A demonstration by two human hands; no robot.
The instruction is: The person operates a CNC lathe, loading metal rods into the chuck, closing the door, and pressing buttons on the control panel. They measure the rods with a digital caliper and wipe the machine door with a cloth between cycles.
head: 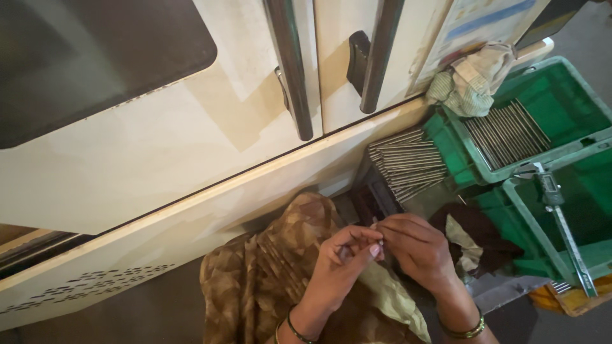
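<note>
**Hands pinched on a small part, rod crates beyond**

Beyond the right hand (417, 251), a green crate (577, 86) held thin metal rods (507, 134), long axes running away up-left. A caliper (561, 226) lay across the nearer crate (535, 248). Left hand (341, 261) and right hand were pinched fingertip to fingertip on a tiny piece (376, 245); its axis could not be told.

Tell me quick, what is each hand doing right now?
Left hand: fingers pinched shut on a small thin piece, too small to identify.
Right hand: fingers curled closed, meeting the left hand's fingertips at the same small thin piece.
</note>
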